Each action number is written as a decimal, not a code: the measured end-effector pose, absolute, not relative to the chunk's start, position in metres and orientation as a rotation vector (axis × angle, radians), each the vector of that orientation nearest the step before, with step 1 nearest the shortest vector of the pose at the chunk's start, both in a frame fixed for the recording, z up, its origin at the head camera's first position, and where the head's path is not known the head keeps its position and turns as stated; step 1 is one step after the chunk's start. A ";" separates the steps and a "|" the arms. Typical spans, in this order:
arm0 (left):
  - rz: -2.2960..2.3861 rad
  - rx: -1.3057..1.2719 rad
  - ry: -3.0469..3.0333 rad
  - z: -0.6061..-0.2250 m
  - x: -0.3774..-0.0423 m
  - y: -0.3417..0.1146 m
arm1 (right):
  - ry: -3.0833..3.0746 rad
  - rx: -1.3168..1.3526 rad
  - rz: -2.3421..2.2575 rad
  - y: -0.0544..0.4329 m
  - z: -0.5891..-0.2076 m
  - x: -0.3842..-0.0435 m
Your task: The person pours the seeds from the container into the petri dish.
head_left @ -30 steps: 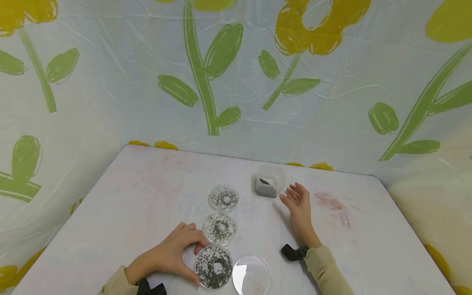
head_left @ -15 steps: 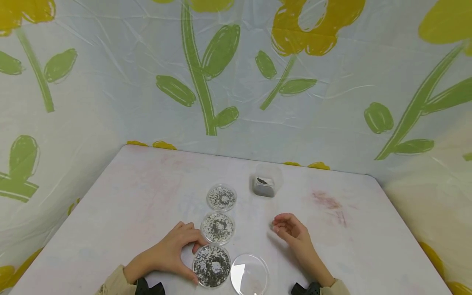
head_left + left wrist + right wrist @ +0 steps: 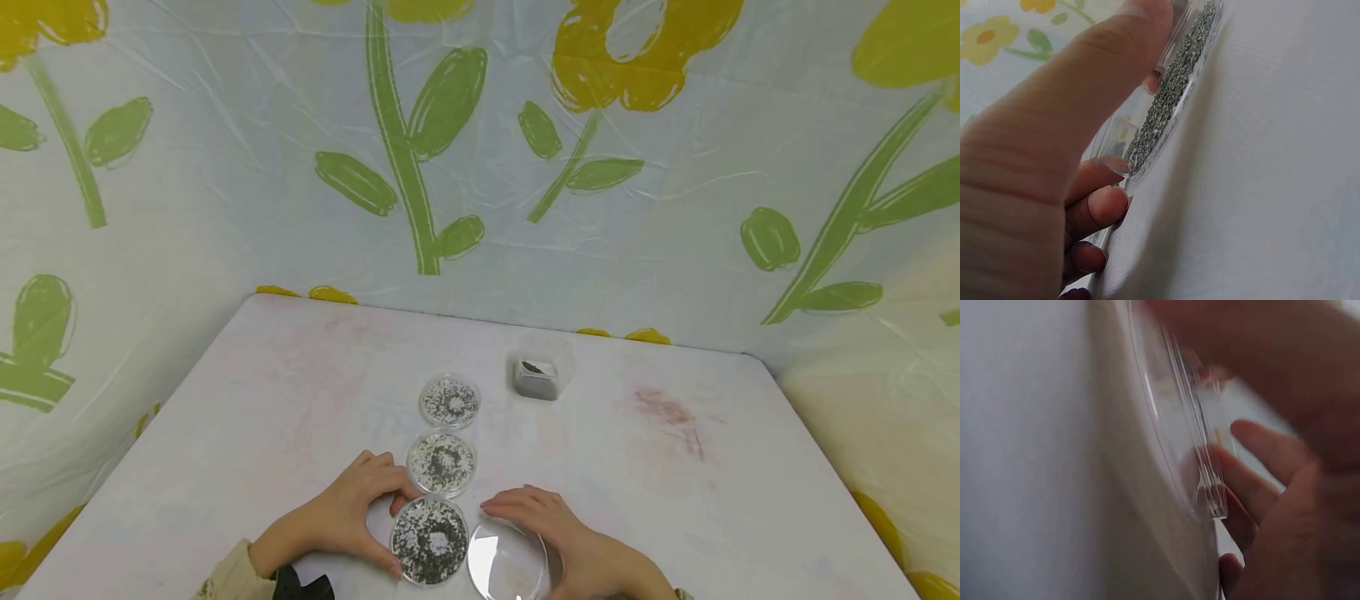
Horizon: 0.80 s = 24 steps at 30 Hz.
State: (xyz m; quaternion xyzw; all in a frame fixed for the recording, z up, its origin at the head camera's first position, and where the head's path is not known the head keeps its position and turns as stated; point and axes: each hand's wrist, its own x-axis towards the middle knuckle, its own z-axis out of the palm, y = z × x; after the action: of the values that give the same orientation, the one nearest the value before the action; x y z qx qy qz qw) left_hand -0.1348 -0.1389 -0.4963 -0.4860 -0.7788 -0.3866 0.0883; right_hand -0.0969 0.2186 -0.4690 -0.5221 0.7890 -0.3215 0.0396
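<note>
At the front, my left hand [image 3: 341, 510] grips the side of a petri dish [image 3: 431, 542] holding dark grey granules, thumb at the near edge and fingers at the far edge. In the left wrist view the granules [image 3: 1174, 90] lie in a layer behind the clear wall. To the right of that dish is a clear petri dish lid [image 3: 512, 560]. My right hand [image 3: 573, 542] curves around it, fingers over the far rim and thumb at the near right. The right wrist view shows the fingers [image 3: 1247, 481] right at the lid's rim.
Two more petri dishes, a middle one [image 3: 442, 463] and a far one [image 3: 450, 401], line up behind the front dish with sparser granules. A small translucent tub [image 3: 536, 382] of grey material stands farther back. A flowered curtain [image 3: 285, 208] rises behind the table [image 3: 720, 500].
My right hand has come down from beside the tub toward the front and left, and its fingers have closed around the clear lid. My left hand stays at the front dish.
</note>
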 end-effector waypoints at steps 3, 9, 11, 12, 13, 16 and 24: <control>-1.147 -1.447 -2.314 -0.495 -0.135 -0.139 | 2.451 -1.567 -0.975 0.218 -0.469 -0.096; -1.155 -1.465 -2.298 -0.495 -0.134 -0.140 | 2.395 -1.548 -1.074 0.218 -0.474 -0.098; -1.164 -1.473 -2.294 -0.494 -0.133 -0.140 | 2.372 -1.486 -1.121 0.218 -0.474 -0.097; -1.169 -1.475 -2.294 -0.494 -0.133 -0.140 | 2.359 -1.451 -1.147 0.219 -0.473 -0.097; -1.172 -1.473 -2.295 -0.494 -0.133 -0.140 | 2.353 -1.409 -1.167 0.218 -0.472 -0.096; -1.176 -1.473 -2.301 -0.495 -0.133 -0.139 | 2.342 -1.307 -1.214 0.218 -0.468 -0.096; -1.158 -1.485 -2.284 -0.493 -0.133 -0.139 | 2.327 -1.261 -1.310 0.208 -0.454 -0.100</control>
State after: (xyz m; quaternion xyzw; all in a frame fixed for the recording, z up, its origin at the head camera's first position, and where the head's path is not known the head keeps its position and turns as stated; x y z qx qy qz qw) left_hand -0.1334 -0.1395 -0.4930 -0.4995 -0.7684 -0.3897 0.0903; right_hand -0.1004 0.2078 -0.4540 -0.4251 0.7846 -0.4414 0.0940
